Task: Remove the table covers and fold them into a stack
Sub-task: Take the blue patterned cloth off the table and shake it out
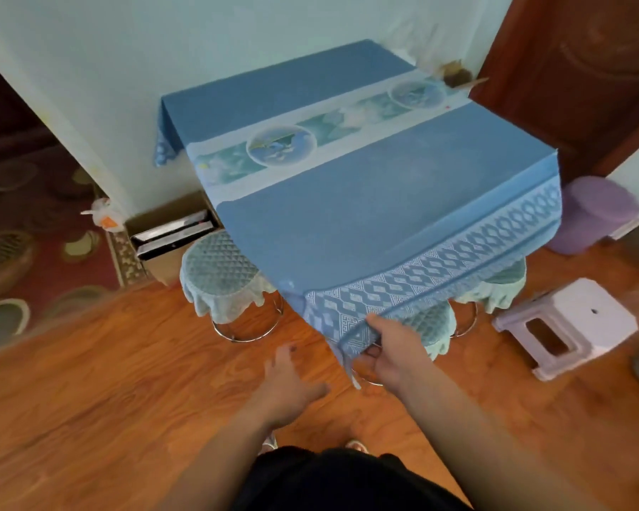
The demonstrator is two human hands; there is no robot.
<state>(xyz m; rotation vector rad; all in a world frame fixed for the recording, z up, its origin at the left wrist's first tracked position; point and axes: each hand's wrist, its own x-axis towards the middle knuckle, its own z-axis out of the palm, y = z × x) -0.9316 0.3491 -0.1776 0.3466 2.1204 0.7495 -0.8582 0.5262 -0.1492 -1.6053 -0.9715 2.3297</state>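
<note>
Fingers (371, 357) of the right hand (391, 348) pinch the patterned hem of the blue table cover (366, 201) at its 6 o'clock corner, lifting it slightly. At 9 o'clock from it, the left hand (292, 381) hovers with fingers released, holding nothing. The cover lies spread over the worktop, so removal is barely begun and all folding and stacking remains. No writing or brand is readable.

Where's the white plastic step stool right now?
In the head view, the white plastic step stool stands on the wooden floor at the right, beside the blue tablecloth and in front of the purple bin.
</note>
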